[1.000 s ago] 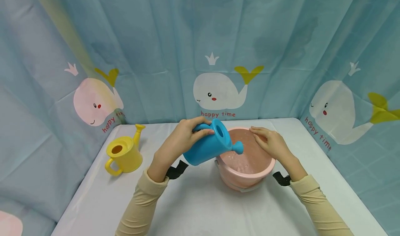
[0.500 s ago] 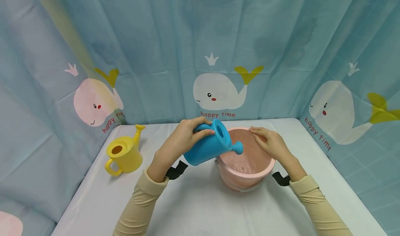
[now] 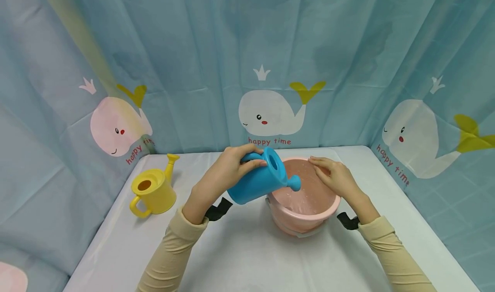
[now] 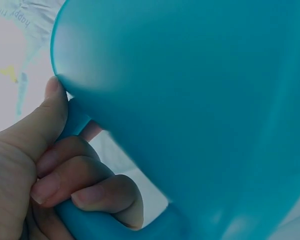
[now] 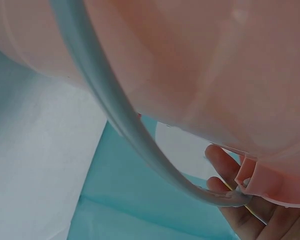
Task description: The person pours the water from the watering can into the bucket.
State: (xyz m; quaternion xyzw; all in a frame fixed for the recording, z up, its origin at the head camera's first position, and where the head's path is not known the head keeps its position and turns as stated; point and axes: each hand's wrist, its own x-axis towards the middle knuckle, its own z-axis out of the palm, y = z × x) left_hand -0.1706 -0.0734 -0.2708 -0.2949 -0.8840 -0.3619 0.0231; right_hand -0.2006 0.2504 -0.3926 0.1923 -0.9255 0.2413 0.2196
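In the head view a blue watering can (image 3: pixel 257 180) is held tilted by my left hand (image 3: pixel 228 169), its spout over the left side of a pink bucket (image 3: pixel 299 223). The left wrist view shows the left fingers (image 4: pixel 77 172) curled round the can's handle, the thumb against its body. My right hand (image 3: pixel 336 176) grips the bucket's rim at the right. Seen from the right wrist, some of its fingertips (image 5: pixel 221 159) lie outside the wall, near the pivot of the grey bail handle (image 5: pixel 120 110). Ripples or drops show inside the bucket, but no stream is clearly visible.
A yellow watering can (image 3: pixel 156 193) stands upright on the white-covered table (image 3: pixel 239 257), at the left. Behind and beside the table hangs a blue curtain (image 3: pixel 185 68) printed with whales. Black straps (image 3: pixel 219 210) stick out from the wrists.
The blue watering can and both hands stay almost still. The ripples inside the bucket look different from frame to frame.
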